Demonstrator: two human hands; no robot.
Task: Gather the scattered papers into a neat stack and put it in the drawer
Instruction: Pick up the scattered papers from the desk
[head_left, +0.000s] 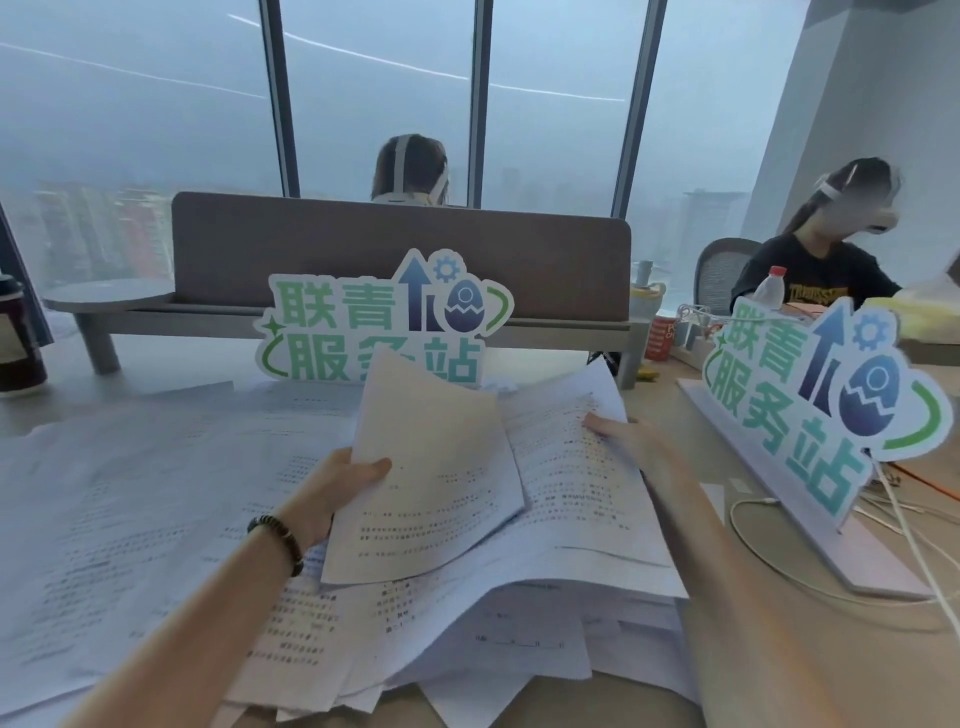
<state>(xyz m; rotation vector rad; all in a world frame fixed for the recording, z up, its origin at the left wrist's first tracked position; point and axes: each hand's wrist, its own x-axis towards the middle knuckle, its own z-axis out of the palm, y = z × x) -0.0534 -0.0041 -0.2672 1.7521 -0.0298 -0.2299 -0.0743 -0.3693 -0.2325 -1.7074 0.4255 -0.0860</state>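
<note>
Left hand (340, 480) pinching a lifted sheet (426, 467), thumb on top. Right hand (631, 441) flat, fingers straight, on the scattered papers (156, 493). Papers spread over the tabletop (779, 649).

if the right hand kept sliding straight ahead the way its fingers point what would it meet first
Probably only more loose papers: the right hand lies flat on them, fingers pointing up-left toward the green sign; depth is unclear.

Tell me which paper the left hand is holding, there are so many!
Start at the cut-out sign standing mid-desk before the grey divider. Just below it, the left hand pinches one printed sheet by its left edge. It alone is lifted and curling up, while the other papers lie flat.
</note>
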